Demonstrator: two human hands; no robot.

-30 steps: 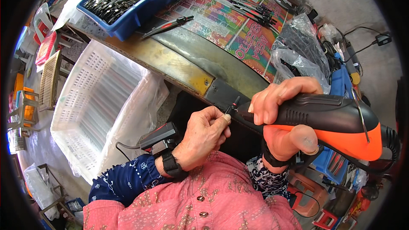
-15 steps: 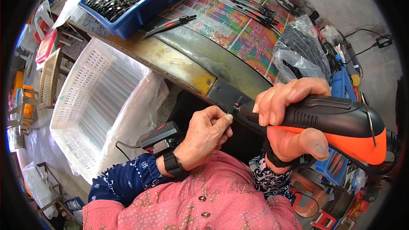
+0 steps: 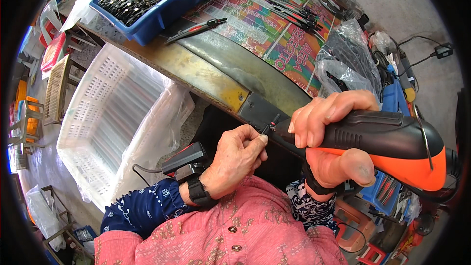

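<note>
My right hand (image 3: 338,132) is wrapped around a black and orange electric screwdriver (image 3: 382,137), whose tip points left. At that tip, my left hand (image 3: 238,152) pinches a small thin black part (image 3: 274,120) between thumb and finger. A bit of red shows where the part meets the tool; its exact kind is too small to tell. Beyond the hands, a slim black and red assembly (image 3: 197,29) lies on the table next to a blue tray (image 3: 142,35). More of these slim pieces (image 3: 294,13) lie in a bundle farther right.
The table's metal edge (image 3: 196,71) runs just beyond my hands. A white perforated crate (image 3: 88,132) lined with clear plastic stands at left. Plastic bags (image 3: 348,59), cables and blue bins (image 3: 380,194) crowd the right side. A black device (image 3: 184,159) is strapped at my left wrist.
Almost nothing differs. Both hands keep their grips at the screwdriver's tip, with only a slight shift of the left fingers and the tool.
</note>
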